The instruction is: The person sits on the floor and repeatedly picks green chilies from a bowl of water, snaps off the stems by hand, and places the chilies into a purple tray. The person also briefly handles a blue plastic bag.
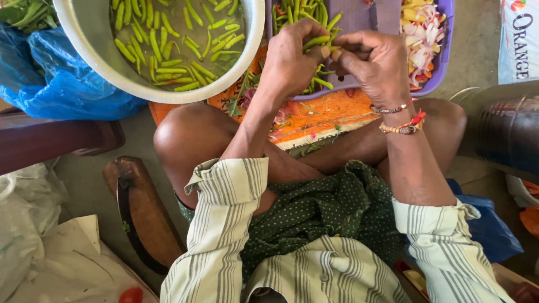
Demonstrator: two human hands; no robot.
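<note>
Both hands pinching one green chilli, lengthwise left-right, slightly tilted.

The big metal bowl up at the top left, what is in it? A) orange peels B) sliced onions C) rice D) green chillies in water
D: the metal bowl holds many green chillies lying in water, like the green chilli that the left hand and right hand pinch between them.
</note>
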